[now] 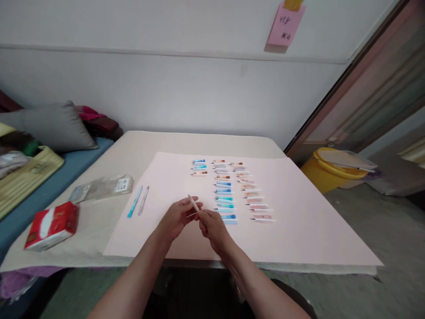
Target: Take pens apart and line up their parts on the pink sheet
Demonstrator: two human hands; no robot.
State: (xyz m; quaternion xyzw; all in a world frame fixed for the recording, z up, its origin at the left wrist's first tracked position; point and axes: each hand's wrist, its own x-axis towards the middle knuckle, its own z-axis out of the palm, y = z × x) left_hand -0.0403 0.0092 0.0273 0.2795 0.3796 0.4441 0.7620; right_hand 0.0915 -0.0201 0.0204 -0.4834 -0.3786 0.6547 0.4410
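A grey pillow (pixel 55 126) lies at the far left, with a red packet (pixel 53 225) and a clear plastic bag (pixel 102 189) on the cream table (pixel 142 141). Next, a blue pen (pixel 135 202) and a clear pen (pixel 143 200) lie side by side on the pink sheet (pixel 122 239). The left hand (pixel 178 217) pinches a pale pen (pixel 193 203), held tilted above the sheet; a thin white stick (pixel 191 215) shows between the hands. The right hand (pixel 212 229), fingers curled, pinches the pale pen's lower end. Beyond and beside it lie three columns of pens (pixel 224 191), blue, brown and pinkish. Rightward come a pink note (pixel 286 25) on the wall and a yellow bucket (pixel 317 173).
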